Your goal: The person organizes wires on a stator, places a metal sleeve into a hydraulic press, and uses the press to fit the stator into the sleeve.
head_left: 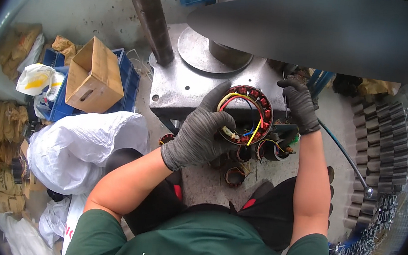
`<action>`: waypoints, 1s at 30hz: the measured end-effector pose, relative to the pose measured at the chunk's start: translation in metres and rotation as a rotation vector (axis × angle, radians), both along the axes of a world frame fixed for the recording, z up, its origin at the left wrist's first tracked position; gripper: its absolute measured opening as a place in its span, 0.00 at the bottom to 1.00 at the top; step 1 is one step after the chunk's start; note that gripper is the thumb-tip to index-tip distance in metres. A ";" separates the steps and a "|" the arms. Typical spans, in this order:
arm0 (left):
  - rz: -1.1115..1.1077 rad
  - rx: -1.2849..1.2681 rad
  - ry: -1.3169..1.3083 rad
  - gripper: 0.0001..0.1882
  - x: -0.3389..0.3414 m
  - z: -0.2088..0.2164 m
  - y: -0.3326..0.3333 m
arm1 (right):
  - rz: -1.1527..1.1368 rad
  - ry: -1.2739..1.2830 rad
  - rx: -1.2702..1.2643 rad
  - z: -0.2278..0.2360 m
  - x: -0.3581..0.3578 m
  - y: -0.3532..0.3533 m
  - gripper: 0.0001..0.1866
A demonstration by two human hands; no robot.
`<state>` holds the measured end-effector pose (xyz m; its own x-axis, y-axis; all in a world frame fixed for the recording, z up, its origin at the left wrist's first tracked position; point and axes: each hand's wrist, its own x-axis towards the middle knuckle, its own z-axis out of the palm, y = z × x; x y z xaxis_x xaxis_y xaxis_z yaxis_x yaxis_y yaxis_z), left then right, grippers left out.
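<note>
My gloved left hand (pixel 202 132) grips a motor stator (pixel 268 115) by its left side, thumb inside the ring. Red windings line the stator, and yellow, red and blue wires loop through its bore. To the right of it, my gloved right hand (pixel 300 105) is closed at the edge of the metal press table (pixel 168 89). A thin metal rod (pixel 286 106) shows at its fingers, though most of it is hidden. Below the held stator, several more wound stators (pixel 234 177) with loose wires sit low between my knees.
A steel cylinder (pixel 216 54) stands on a round plate, beside a thick post (pixel 148 17). A dark blurred bar (pixel 323 35) crosses the upper right. Left are a cardboard box (pixel 97 79) and white sack (pixel 87 150); right, a ball-ended lever (pixel 347 157) and stacked metal cores (pixel 391 142).
</note>
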<state>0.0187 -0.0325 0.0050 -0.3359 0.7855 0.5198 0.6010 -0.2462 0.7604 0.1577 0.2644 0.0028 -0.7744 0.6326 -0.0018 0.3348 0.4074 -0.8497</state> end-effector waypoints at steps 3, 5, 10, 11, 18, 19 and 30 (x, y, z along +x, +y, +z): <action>-0.055 -0.041 -0.012 0.26 -0.001 -0.006 -0.004 | 0.035 0.280 -0.099 0.018 0.015 -0.025 0.19; -0.153 -0.054 -0.173 0.32 0.001 -0.003 -0.006 | -0.032 0.391 -0.019 0.033 0.024 -0.050 0.18; -0.382 -0.213 -0.942 0.47 0.009 0.003 -0.008 | 0.055 0.841 -0.456 0.053 0.063 -0.086 0.19; -0.399 -0.265 -1.005 0.48 0.009 0.001 -0.010 | 0.100 0.841 -0.426 0.057 0.066 -0.097 0.20; -0.317 -0.122 -0.174 0.42 0.007 -0.003 -0.007 | 0.295 0.694 -0.346 0.073 0.087 -0.130 0.24; -0.298 -0.113 -0.063 0.42 0.007 -0.002 -0.006 | 0.284 0.646 -0.322 0.075 0.091 -0.134 0.23; -0.395 -0.116 0.231 0.40 0.008 0.013 0.003 | 0.276 0.471 -0.216 0.085 0.103 -0.134 0.21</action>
